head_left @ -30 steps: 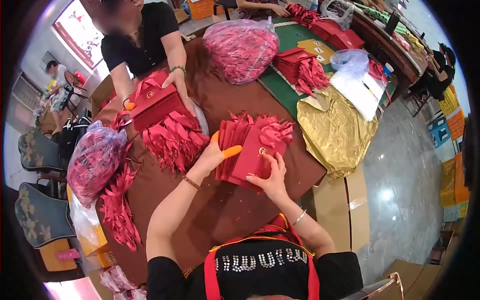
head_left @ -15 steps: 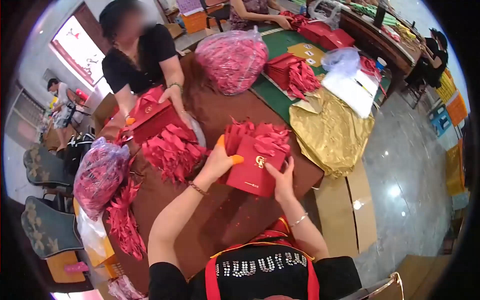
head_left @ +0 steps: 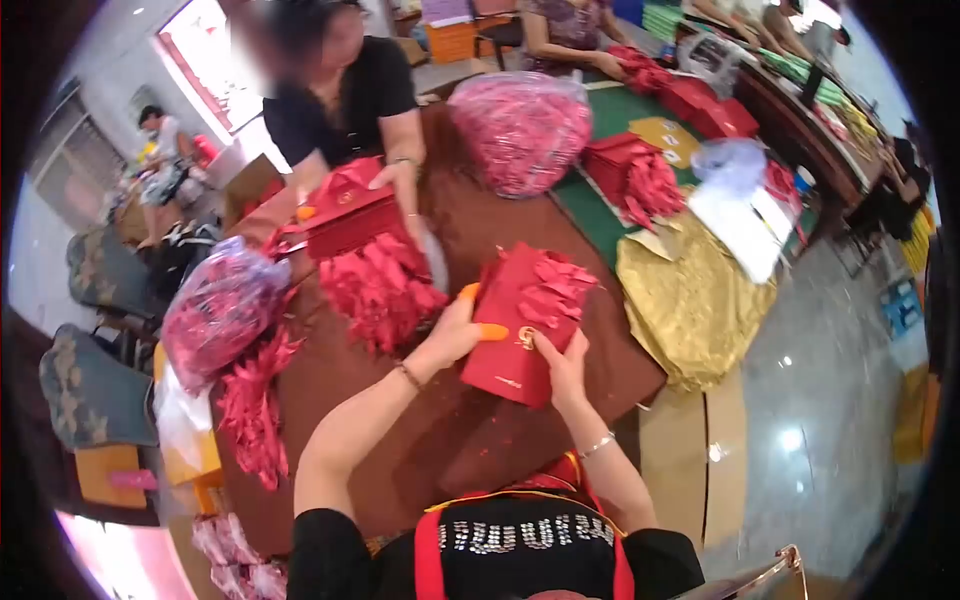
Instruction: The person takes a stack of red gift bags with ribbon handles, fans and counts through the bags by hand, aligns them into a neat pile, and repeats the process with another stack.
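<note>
A stack of red bags with gold lettering and ribbon bunches on top is held above the brown cloth. My left hand, with orange covers on thumb and a finger, grips its left side. On the right side my right hand closes round the edge, its thumb on the front near the gold logo. Red ribbons lie over the upper part of the front bag. Across the table, a person's hands hold another group of red bags above a heap of ribbons.
Plastic sacks of red ribbons stand at the back and left. Gold wrapping lies right of the brown cloth. More red bags sit on the green mat. Chairs and several people are around.
The fanned bags in my hands have been brought together into a tighter stack. My right hand has moved from the front face to the right edge. The view has shifted.
</note>
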The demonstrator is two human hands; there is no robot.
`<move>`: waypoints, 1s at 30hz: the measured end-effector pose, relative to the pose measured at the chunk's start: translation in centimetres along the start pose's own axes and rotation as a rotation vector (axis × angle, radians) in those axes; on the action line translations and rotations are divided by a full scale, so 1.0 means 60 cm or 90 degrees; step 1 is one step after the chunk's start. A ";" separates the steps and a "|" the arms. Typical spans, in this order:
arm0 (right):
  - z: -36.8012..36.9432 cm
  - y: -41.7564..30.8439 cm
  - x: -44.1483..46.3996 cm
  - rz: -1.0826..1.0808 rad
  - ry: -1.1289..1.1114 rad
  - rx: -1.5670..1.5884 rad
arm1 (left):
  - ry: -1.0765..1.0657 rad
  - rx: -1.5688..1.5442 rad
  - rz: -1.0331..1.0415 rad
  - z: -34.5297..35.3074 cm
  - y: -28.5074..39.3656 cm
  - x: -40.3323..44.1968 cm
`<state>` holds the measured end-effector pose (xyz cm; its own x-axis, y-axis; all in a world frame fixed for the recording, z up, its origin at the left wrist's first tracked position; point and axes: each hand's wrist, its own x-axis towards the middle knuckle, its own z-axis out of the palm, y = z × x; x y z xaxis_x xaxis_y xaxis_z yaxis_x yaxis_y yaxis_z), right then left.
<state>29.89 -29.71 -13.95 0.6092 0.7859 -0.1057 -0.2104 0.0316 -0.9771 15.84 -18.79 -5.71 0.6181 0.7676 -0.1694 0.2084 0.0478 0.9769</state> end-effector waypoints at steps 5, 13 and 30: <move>-0.033 -0.031 0.008 -0.022 0.100 0.159 | -0.123 0.213 0.049 -0.003 0.079 -0.002; -0.156 -0.029 0.016 0.031 0.085 0.495 | -0.225 0.674 0.263 0.059 0.138 -0.019; -0.130 -0.084 0.027 -0.159 -0.019 0.100 | -0.184 0.655 0.302 0.072 0.096 -0.060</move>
<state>37.91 -33.41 -10.67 0.6349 0.7593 0.1429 -0.1740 0.3207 -0.9311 18.10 -24.05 -0.05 0.9205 0.3894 0.0320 0.3440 -0.8466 0.4061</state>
